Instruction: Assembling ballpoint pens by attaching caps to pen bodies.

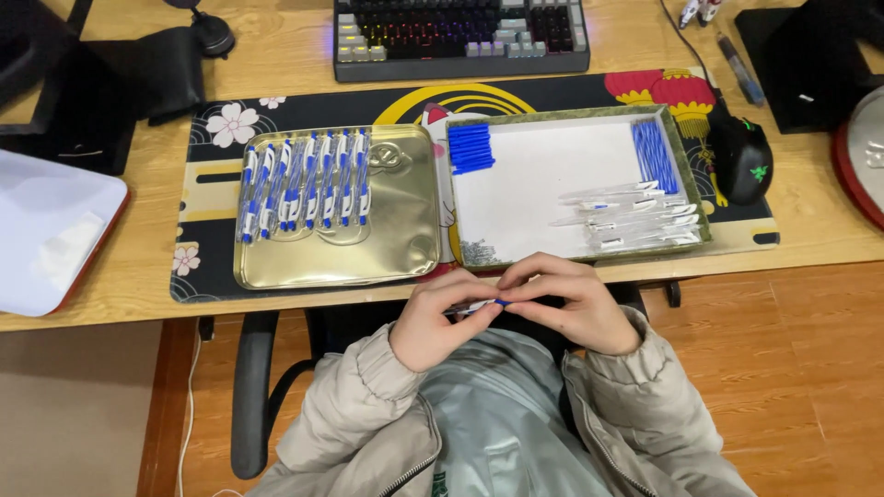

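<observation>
Desk (pixel 110 276): light wood, carrying a patterned mat (pixel 212 184), a keyboard (pixel 460 37) at the back and a black mouse (pixel 741 161) to the right.
Gold tray (pixel 405 230): left of centre on the mat, with a row of finished blue-and-white pens (pixel 304 184) lined up side by side across its upper left.
Parts box (pixel 534 184): shallow, white-floored, just right of the tray; blue caps (pixel 471 147) at its top left, blue refills (pixel 654 155) at the top right, clear barrels (pixel 635 216) heaped lower right.
Left hand (pixel 433 322): closed in a pinch on one end of a pen in the making (pixel 483 305), over the lap at the desk's near edge.
Right hand (pixel 575 304): fingers curled shut on the other end, a blue tip showing between the two grips.
Doing it well: I'd judge the two pieces want holding in one straight line (a tilt would likely jam them), pushed squarely, fingertips close to the join.
</observation>
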